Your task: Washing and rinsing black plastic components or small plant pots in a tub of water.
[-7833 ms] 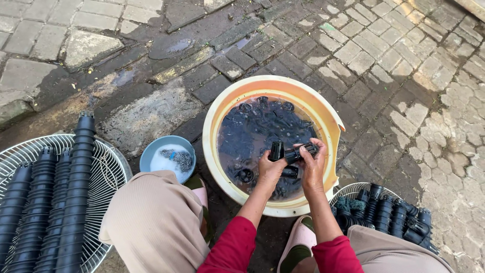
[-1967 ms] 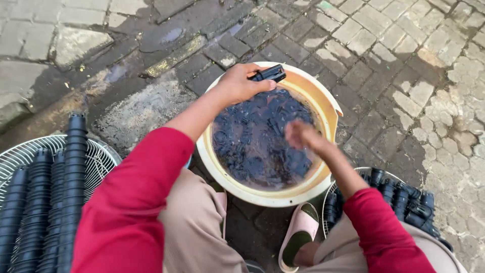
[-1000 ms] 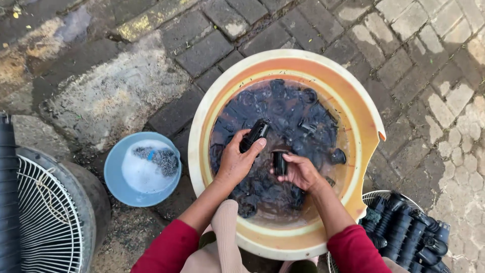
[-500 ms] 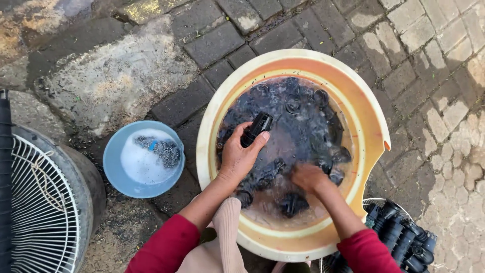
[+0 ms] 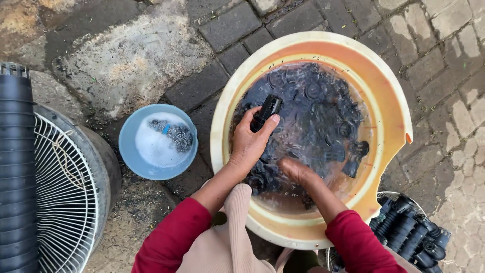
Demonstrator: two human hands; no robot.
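1. Leftmost, a stack of black plastic pots (image 5: pixel 16 167) lies along the frame's edge on a white wire grille (image 5: pixel 63 202), which rests on a dark round rim.
2. Just right of the grille, a small blue bowl (image 5: pixel 130 151) sits on the wet brick paving (image 5: pixel 227 25); it holds white suds and a dark scrubbing pad.
3. Next comes the big cream-and-orange basin (image 5: pixel 389 101), filled with murky brown water in which many small black pots lie sunk or half afloat.
4. The left hand (image 5: pixel 247 144), on a red-sleeved arm, reaches over the basin's near-left rim. Its fingers and thumb are closed around a small black pot (image 5: pixel 268 108), held just above the water at the left part of the basin, its mouth pointing up and away.
5. The right hand (image 5: pixel 298 172) is down in the water near the basin's near side, just beside the left wrist. Its fingers are under the dark surface, so I cannot tell whether they are spread or gripping something.
6. Farthest right, at the bottom corner, another bunch of black pots (image 5: pixel 409 232) lies stacked in rows on a second wire grille, just beside the basin's rim.
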